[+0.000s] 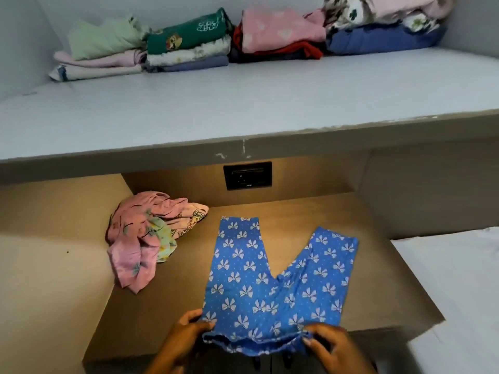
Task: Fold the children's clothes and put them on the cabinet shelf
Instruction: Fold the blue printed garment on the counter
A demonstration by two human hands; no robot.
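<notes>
Two hands at the bottom edge of the head view, both pinching the waistband of blue leggings (259,287) with a white bow print. Left hand (183,338) has fingers closed on the waistband's left corner, thumb on top. Right hand (332,346) grips the right corner the same way, fingers curled tight on the fabric.

Leggings lie flat on the tan lower surface (167,300), front side up, waistband nearest the person and slightly lifted and rumpled between the hands. Long axis runs away from the person, toward the back wall. Legs splay in a V: left leg points almost straight back, cuff near the wall base; right leg angles off to the right, cuff ending short of the left one. Crotch sits roughly mid-length.

Unfolded pile of pink and floral clothes (151,238) sits crumpled on the same surface, left of the leggings, near but not touching.

Black wall socket (247,175) on the back wall under the shelf, above the left leg's cuff.

Pale cabinet shelf (243,103) overhangs above. Along its back: four stacks of folded clothes in a row. Left stack (102,52) has a light green piece on top, the next (189,41) dark green, the third (280,33) pink over red, the right stack (386,31) a floral print over blue. Stacks touch side by side. Front of shelf bare.
</notes>
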